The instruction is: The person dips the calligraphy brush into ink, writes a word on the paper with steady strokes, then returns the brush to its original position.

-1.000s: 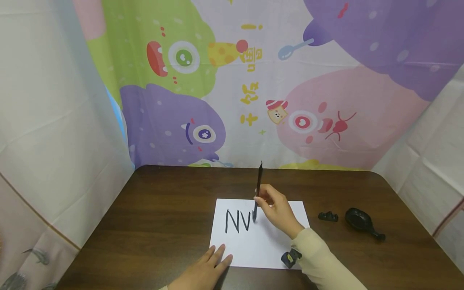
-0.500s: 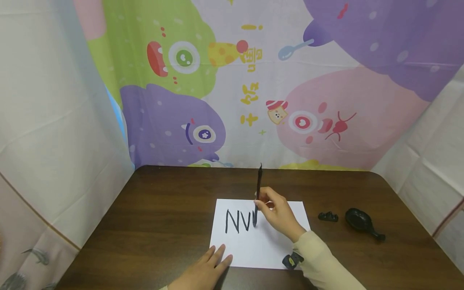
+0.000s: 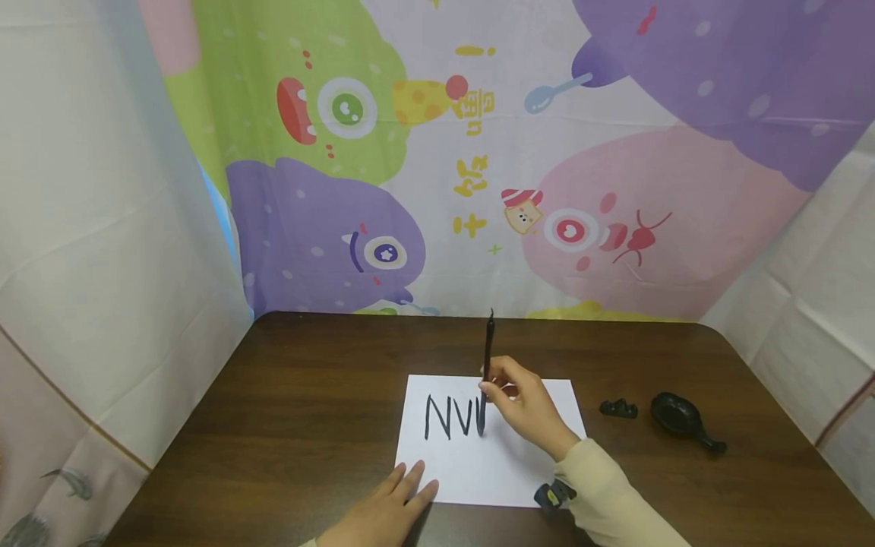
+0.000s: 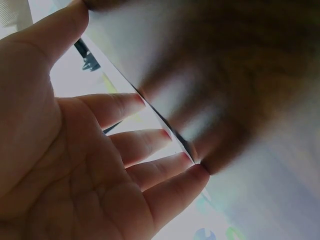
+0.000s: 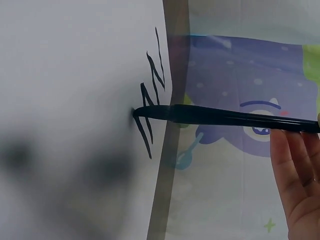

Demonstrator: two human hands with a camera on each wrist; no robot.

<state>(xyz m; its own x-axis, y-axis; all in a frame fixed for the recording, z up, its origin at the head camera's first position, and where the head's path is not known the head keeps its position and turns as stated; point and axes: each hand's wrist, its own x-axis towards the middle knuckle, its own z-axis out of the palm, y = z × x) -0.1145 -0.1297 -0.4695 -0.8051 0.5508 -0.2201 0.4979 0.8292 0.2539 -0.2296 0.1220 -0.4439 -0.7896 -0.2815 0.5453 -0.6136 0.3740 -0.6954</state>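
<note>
A white sheet of paper [image 3: 465,475] lies on the table with dark strokes on it, an N, a V and a stroke to their right. My right hand [image 3: 529,406] pinches a dark writing brush [image 3: 488,342], held nearly upright. The tip of the brush [image 5: 200,114] touches the paper at the lower end of the rightmost stroke, as the right wrist view shows. My left hand [image 3: 383,507] lies with fingers extended, its fingertips on the paper's lower left corner. In the left wrist view, the fingers [image 4: 172,192] are spread slightly and meet the sheet's edge.
Right of the paper sit a small black brush rest [image 3: 618,409] and a black ladle-shaped dish [image 3: 677,414] with a short handle. The brown table [image 3: 294,395] ends at a cartoon-printed curtain [image 3: 472,281] behind and pale cloth at both sides.
My right hand has drawn the brush slightly down toward me, and the rightmost stroke has grown longer. My left hand and the paper have stayed put.
</note>
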